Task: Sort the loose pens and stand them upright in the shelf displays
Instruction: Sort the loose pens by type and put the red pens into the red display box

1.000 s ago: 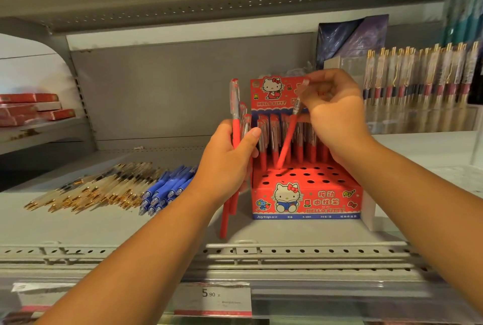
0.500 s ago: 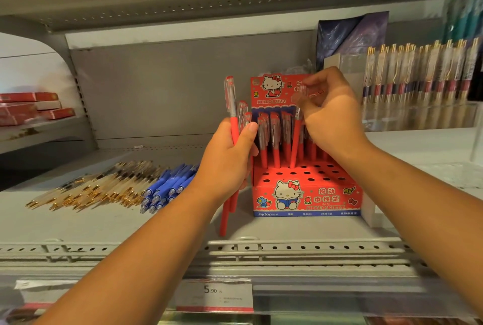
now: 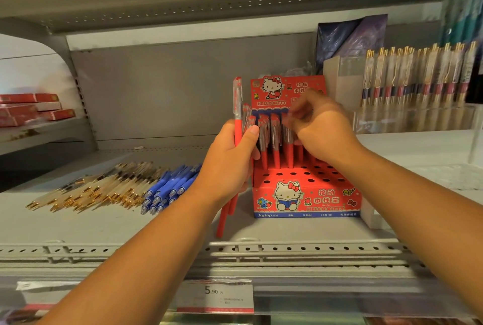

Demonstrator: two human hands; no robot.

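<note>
My left hand (image 3: 230, 165) grips a bundle of red pens (image 3: 237, 100), held upright just left of the red Hello Kitty display box (image 3: 305, 199). One pen in the bundle sticks up higher than the others. A row of red pens (image 3: 274, 141) stands in the box's back holes, while the front holes are bare. My right hand (image 3: 324, 131) is blurred over that row. Its curled fingertips pinch the cap of a pen standing in the box.
Loose blue pens (image 3: 170, 186) and clear gold-tipped pens (image 3: 104, 188) lie flat on the shelf at left. A clear rack of upright gold-clipped pens (image 3: 418, 76) stands at right. Red boxes (image 3: 28, 107) sit far left. A perforated rail (image 3: 287, 249) and price tag (image 3: 214, 296) edge the shelf.
My right hand has lowered the slanted red pen into the box, and the pen now stands with the row. My left hand has kept its bundle still.
</note>
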